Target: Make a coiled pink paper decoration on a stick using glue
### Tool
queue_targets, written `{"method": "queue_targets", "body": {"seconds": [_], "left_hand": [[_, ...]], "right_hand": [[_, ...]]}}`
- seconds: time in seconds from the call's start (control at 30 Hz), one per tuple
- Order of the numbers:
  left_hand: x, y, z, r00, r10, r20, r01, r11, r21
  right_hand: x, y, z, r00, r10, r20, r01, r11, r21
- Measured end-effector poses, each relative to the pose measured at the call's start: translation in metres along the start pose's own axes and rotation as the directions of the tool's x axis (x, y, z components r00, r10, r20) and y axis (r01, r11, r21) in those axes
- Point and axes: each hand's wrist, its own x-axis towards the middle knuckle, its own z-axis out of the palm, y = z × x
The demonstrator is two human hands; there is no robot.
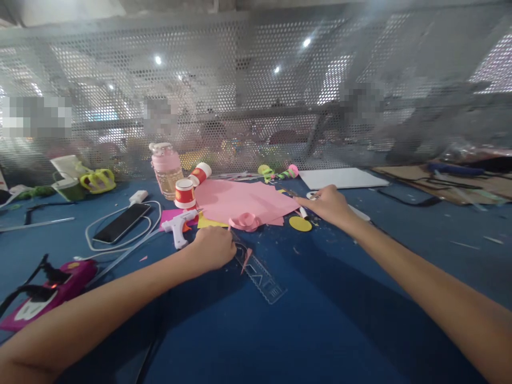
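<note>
My left hand (213, 247) is closed on the blue table, right of the white glue gun (178, 226); a bit of pink shows at its fingers, too small to name. A clear ruler (262, 277) lies just right of it, with a pink paper scrap (246, 260) on top. Past that hand are a curled pink paper piece (245, 222) and pink sheets (244, 198). My right hand (328, 205) reaches to the right edge of these sheets, its fingers pinched near scissors (288, 192); what they hold is unclear. A yellow paper oval (300, 223) lies in front.
Red paper cups (184, 194) and a pink bottle (166, 172) stand at the back left. A phone (122, 223) with cable and a magenta power strip (52, 293) lie left. A white board (343, 178) lies behind my right hand, before a perforated metal screen (240, 96).
</note>
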Motion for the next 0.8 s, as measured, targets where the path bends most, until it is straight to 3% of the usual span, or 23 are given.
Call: {"method": "queue_targets", "body": {"seconds": [0.1,0.23,0.33,0.43,0.5,0.57,0.63,0.8], "left_hand": [[0.0,-0.003,-0.002,0.998,0.049,0.037,-0.049,0.999,-0.007],[-0.002,-0.001,-0.004,0.995,0.086,0.04,-0.083,0.994,-0.075],[-0.003,-0.001,-0.002,0.997,0.073,0.01,-0.072,0.993,-0.089],[-0.001,-0.005,-0.002,0.987,0.153,0.05,-0.145,0.981,-0.13],[-0.001,-0.007,-0.003,0.979,0.193,0.073,-0.179,0.97,-0.164],[-0.001,-0.007,-0.004,0.98,0.185,0.066,-0.17,0.967,-0.187],[-0.003,-0.005,-0.005,0.985,0.163,0.057,-0.148,0.967,-0.205],[-0.011,0.004,-0.006,0.994,0.11,0.009,-0.101,0.938,-0.332]], "right_hand": [[-0.006,-0.004,0.006,0.999,-0.009,0.034,0.013,0.992,-0.124],[-0.022,-0.018,0.016,0.993,-0.107,0.052,0.118,0.938,-0.325],[-0.032,-0.023,0.022,0.984,-0.178,0.003,0.162,0.887,-0.432],[-0.037,-0.023,0.025,0.954,-0.297,-0.051,0.241,0.855,-0.459],[-0.038,-0.021,0.028,0.867,-0.498,0.011,0.459,0.79,-0.406],[-0.036,-0.02,0.032,0.711,-0.697,0.09,0.684,0.657,-0.316],[-0.034,-0.019,0.038,0.587,-0.8,0.123,0.796,0.543,-0.269],[-0.033,-0.023,0.049,0.503,-0.861,0.081,0.833,0.457,-0.313]]}}
